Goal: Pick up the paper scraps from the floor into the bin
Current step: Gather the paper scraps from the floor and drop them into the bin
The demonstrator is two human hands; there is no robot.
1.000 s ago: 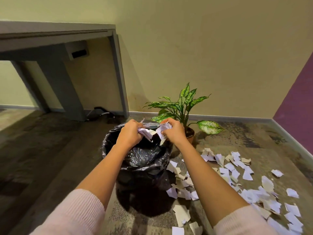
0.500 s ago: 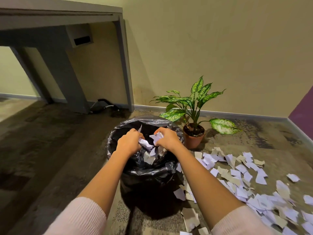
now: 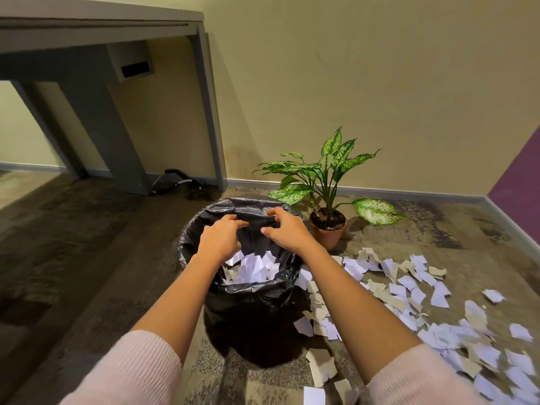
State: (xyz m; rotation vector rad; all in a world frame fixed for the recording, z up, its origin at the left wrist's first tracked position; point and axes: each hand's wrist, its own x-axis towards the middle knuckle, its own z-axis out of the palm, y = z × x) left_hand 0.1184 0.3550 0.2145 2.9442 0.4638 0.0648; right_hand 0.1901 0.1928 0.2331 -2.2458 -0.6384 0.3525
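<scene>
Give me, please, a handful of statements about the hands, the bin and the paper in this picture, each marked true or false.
1. The left hand and right hand are over the bin, holding nothing. True.
2. The bin is lined with a white bag. False: the liner is a black bag.
3. Paper scraps lie inside the bin. True.
4. No paper lies outside the bin. False: many loose scraps lie on the floor to its right.
5. The potted plant stands left of the bin. False: it stands to the bin's right, by the wall.
</scene>
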